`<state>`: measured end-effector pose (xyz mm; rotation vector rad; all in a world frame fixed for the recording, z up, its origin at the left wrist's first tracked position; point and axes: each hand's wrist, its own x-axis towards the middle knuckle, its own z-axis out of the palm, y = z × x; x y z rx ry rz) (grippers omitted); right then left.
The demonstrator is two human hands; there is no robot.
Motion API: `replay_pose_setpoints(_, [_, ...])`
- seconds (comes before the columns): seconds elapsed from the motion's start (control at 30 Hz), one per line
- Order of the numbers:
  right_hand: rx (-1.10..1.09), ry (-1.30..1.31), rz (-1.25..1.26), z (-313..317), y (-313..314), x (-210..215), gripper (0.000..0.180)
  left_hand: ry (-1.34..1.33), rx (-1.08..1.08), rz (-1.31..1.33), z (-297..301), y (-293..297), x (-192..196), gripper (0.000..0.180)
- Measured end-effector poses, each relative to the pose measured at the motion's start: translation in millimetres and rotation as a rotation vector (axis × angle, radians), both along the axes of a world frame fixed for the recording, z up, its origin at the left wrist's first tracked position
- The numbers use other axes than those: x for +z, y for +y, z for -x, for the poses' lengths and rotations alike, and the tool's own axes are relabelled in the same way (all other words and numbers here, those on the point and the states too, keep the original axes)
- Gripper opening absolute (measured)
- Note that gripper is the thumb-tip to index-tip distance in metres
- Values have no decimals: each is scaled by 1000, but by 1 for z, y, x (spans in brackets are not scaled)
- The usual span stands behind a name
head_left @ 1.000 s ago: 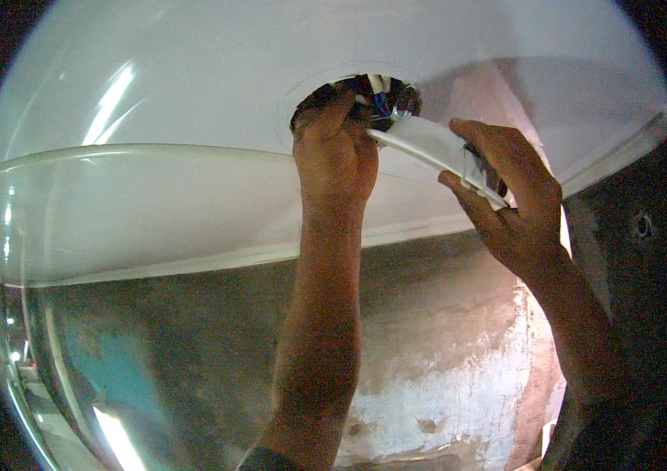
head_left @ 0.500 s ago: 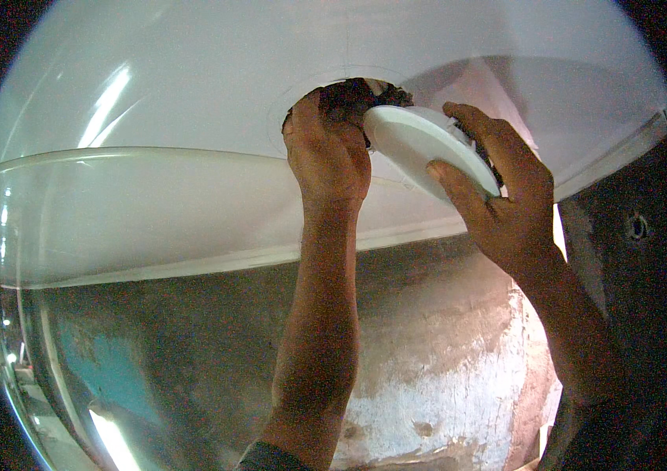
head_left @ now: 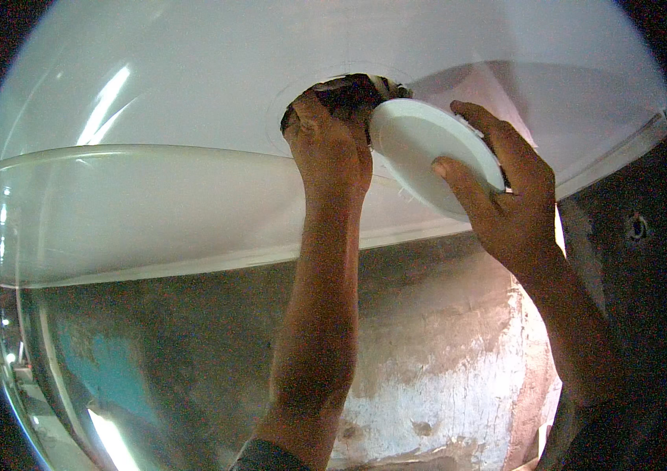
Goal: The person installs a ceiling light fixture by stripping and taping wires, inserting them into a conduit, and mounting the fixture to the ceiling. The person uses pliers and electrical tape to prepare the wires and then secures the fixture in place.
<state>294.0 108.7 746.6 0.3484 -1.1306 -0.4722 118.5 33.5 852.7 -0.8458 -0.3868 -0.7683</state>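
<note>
A round hole with a dark inside opens in the glossy white ceiling panel. My left hand reaches up into its left part; the fingertips are hidden inside, so what they touch does not show. Just right of the hole, my right hand holds a round white ceiling light by its right edge. The thumb presses on its flat face and the fingers lie behind it. The disc hangs tilted, its upper left rim close to the hole's edge.
A lower white panel edge borders the stained, peeling wall. A blue patch and a bright light tube show at lower left. At right stands a dark wall with a small round fitting.
The white disc has turned so that more of its flat face shows. My left hand has shifted slightly at the hole, its fingers still inside.
</note>
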Motion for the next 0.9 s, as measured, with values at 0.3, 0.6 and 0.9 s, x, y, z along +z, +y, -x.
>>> replay_pose_setpoints(0.3, [5, 1, -6, 1, 1, 0, 43, 68, -944, 395, -21, 2, -32, 21])
replay_pose_setpoints(0.6, [-82, 21, -239, 23, -14, 11, 47, -196, -772, 331, 1, -15, -79, 34])
replay_pose_setpoints(0.9, [-45, 35, -322, 29, -18, 15, 44, -69, -572, 224, 19, -33, -72, 29])
